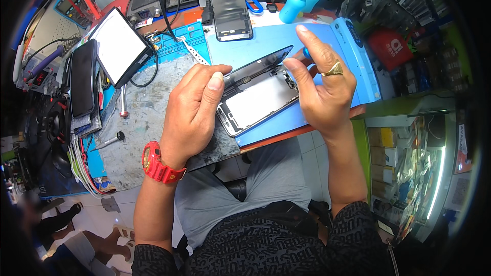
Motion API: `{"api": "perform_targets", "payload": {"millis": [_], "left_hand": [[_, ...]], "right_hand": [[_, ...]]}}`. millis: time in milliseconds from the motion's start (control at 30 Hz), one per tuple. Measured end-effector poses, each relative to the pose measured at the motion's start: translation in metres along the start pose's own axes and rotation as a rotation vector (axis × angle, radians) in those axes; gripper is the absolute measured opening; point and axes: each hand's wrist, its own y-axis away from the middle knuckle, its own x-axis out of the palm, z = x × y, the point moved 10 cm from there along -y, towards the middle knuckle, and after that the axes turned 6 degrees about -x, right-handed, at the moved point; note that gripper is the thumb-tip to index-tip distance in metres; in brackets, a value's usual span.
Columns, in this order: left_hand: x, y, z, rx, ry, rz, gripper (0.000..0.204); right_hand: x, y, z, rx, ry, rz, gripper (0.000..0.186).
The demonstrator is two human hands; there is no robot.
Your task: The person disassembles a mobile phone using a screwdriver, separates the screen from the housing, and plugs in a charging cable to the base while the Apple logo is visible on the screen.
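An opened smartphone (258, 100) lies tilted at the front edge of the work mat, its white inside facing up. The dark panel (255, 67) along its far side stands raised at an angle, like a book cover. My left hand (193, 105) grips the phone's left end, thumb and fingers closed about the panel's corner. Over the right end, my right hand (327, 82) is curled round a slim tool with a blue end (307, 53), probably a screwdriver; most of it is hidden by the fingers. The right thumb is close to the panel's upper right corner.
Behind the phone lies a detached phone screen (232, 14) on a blue mat (271, 38). Two turquoise bottles (295, 6) stand at the back. To the left are a lit white panel (118, 46), a dark phone (83, 77) and two screwdrivers (123, 102). Someone's legs (105, 245) show lower left.
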Motion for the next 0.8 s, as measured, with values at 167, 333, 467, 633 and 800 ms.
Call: {"api": "perform_targets", "payload": {"millis": [167, 333, 467, 633, 800], "left_hand": [[0.000, 0.000, 0.001, -0.012, 0.011, 0.003, 0.038], [-0.001, 0.000, 0.000, -0.006, 0.006, 0.001, 0.038], [0.000, 0.000, 0.000, -0.001, 0.010, 0.000, 0.038], [0.001, 0.000, 0.001, -0.018, 0.014, 0.008, 0.038], [0.000, 0.000, -0.001, -0.001, -0.001, 0.009, 0.037]], "right_hand": [[-0.003, -0.008, 0.002, 0.026, -0.081, -0.078, 0.054], [-0.001, -0.007, -0.002, 0.024, -0.011, 0.001, 0.052], [-0.001, -0.010, -0.001, 0.017, -0.077, -0.054, 0.052], [-0.003, -0.013, -0.002, 0.042, -0.069, -0.055, 0.050], [-0.002, -0.014, -0.002, 0.007, -0.002, 0.012, 0.052]]}}
